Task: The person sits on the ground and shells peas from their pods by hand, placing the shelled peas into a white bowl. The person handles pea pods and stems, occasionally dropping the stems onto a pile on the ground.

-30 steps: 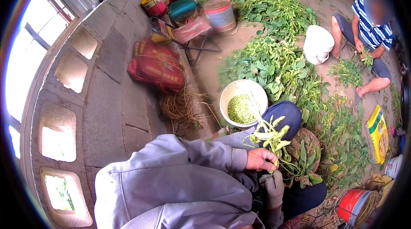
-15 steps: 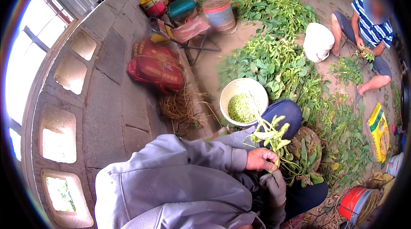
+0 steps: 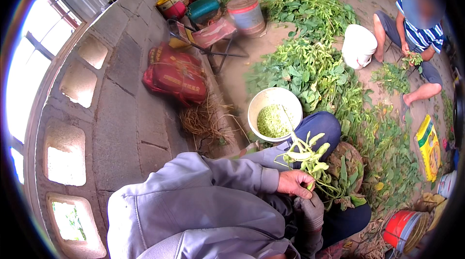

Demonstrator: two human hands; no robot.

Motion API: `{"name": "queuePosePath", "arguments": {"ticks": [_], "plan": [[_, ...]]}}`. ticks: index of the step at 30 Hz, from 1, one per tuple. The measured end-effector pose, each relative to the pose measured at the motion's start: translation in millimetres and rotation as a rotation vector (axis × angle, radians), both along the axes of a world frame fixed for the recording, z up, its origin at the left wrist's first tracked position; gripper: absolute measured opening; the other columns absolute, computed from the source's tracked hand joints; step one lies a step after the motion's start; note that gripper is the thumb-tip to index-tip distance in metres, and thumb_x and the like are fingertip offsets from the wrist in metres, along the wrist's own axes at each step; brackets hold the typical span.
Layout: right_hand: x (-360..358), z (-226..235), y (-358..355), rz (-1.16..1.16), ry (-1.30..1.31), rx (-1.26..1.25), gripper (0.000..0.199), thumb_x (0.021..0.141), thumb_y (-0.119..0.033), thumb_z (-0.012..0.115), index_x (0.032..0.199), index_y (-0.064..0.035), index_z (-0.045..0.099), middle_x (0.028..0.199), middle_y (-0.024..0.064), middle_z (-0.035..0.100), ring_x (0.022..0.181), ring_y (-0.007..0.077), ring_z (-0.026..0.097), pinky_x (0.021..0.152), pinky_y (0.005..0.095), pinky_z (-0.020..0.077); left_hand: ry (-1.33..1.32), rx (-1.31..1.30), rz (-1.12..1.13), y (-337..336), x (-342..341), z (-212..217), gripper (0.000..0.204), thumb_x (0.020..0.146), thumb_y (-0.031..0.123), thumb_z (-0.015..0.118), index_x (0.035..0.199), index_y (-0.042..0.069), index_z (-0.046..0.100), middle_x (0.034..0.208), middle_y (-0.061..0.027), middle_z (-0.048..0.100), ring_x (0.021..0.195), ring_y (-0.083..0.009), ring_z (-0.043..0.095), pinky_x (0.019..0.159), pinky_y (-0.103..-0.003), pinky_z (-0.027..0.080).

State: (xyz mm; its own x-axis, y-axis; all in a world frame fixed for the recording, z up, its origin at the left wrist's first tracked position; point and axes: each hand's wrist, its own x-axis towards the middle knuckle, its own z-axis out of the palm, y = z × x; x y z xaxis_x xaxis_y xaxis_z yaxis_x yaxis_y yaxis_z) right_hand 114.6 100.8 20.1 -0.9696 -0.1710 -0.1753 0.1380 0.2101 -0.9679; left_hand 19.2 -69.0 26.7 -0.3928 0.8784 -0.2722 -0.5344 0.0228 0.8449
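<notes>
My bare left hand (image 3: 294, 183) pinches a green bean pod (image 3: 310, 187) between thumb and fingers, over my lap. Just below it my gloved right hand (image 3: 310, 209) is closed, its fingertips close to the pod; what lies inside its fingers is hidden. Beside both hands, a cut bean plant (image 3: 317, 167) with several plump pods lies across my lap, its stems trailing right. A white bucket (image 3: 251, 116) stands beyond my left knee, partly filled with shelled green beans (image 3: 273, 121).
A long heap of bean plants (image 3: 302, 68) covers the ground ahead. At the right a seated person (image 3: 421, 41) handles a plant beside a white bucket (image 3: 359, 47). A block wall (image 3: 118, 123), red sack (image 3: 177, 75) and folding stool (image 3: 215, 34) line the left. A red tin (image 3: 399, 227) lies lower right.
The pods by my hands have shifted slightly and spread a little to the right. Both my hands stay together in nearly the same place.
</notes>
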Motion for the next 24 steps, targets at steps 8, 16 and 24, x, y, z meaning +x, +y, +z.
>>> {"name": "queuePosePath", "arguments": {"ticks": [8,16,24], "plan": [[-6.4,13.0,-3.5,0.021,0.372,0.165,0.007,0.081,0.003,0.061,0.087,0.0,0.061,0.078,0.0118,0.058,0.069,0.0281,0.061,0.058,0.034,0.0475,-0.11,0.006,0.074,-4.6,2.6,1.9,0.019,0.091,0.01,0.06,0.11,0.006,0.06,0.088,0.0031,0.057,0.065,-0.0042,0.053,0.06,-0.021,0.046],[-12.7,23.8,-11.3,-0.233,0.025,0.13,0.01,0.089,-0.014,0.061,0.083,-0.0051,0.06,0.07,0.0171,0.059,0.065,0.0351,0.06,0.057,0.0359,0.0466,-0.42,-0.164,0.211,-2.5,-5.1,11.1,0.013,0.092,0.012,0.055,0.1,0.004,0.059,0.087,-0.004,0.059,0.058,-0.0137,0.061,0.053,-0.023,0.05],[-11.2,21.3,-11.7,-0.068,0.362,0.375,0.005,0.086,-0.011,0.059,0.087,-0.0064,0.059,0.083,0.0126,0.057,0.069,0.0313,0.061,0.058,0.0391,0.0498,-0.49,-0.205,0.282,4.4,-6.6,24.6,0.013,0.084,0.004,0.044,0.088,0.004,0.056,0.076,-0.0029,0.053,0.056,-0.0098,0.048,0.048,-0.024,0.04]]}}
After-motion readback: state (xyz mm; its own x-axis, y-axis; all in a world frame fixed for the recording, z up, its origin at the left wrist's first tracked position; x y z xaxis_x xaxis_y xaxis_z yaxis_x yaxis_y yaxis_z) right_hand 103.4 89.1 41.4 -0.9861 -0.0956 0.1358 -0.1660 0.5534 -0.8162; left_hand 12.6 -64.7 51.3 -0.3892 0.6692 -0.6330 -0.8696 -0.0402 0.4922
